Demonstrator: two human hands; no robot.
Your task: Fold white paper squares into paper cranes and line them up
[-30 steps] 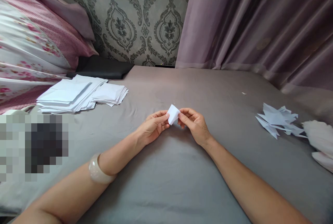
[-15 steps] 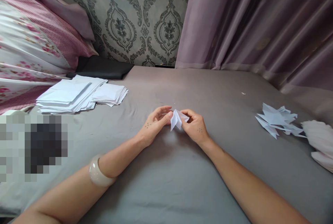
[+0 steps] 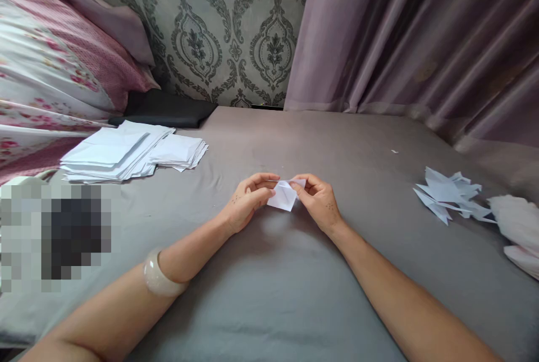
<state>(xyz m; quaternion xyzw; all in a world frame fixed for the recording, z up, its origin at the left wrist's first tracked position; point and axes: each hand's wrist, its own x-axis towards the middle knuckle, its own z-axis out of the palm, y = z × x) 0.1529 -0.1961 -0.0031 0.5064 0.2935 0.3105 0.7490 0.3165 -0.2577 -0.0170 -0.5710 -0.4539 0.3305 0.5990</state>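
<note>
A small folded piece of white paper (image 3: 283,197) is held between my two hands over the grey sheet. My left hand (image 3: 249,198) pinches its left edge, the thumb on the near face and the fingers behind. On the opposite side, my right hand (image 3: 319,199) grips the paper's right edge between thumb and fingers. One squarish face points toward me, and a small flap shows above it by the right thumb. The fingertips behind the paper are partly hidden. A pale bangle (image 3: 159,276) circles my left forearm.
Stacked white papers (image 3: 105,151) lie at the left, with a smaller stack (image 3: 177,151) beside them. Behind is a black folded item (image 3: 168,109). Several folded white paper pieces (image 3: 452,191) form a pile at the right, near a whitish cloth (image 3: 516,227). Purple curtains (image 3: 357,36) hang behind.
The paper has turned from a pointed, spread shape to a flatter, squarish face toward me. My left hand now pinches its left edge; both hands stay in about the same place.
</note>
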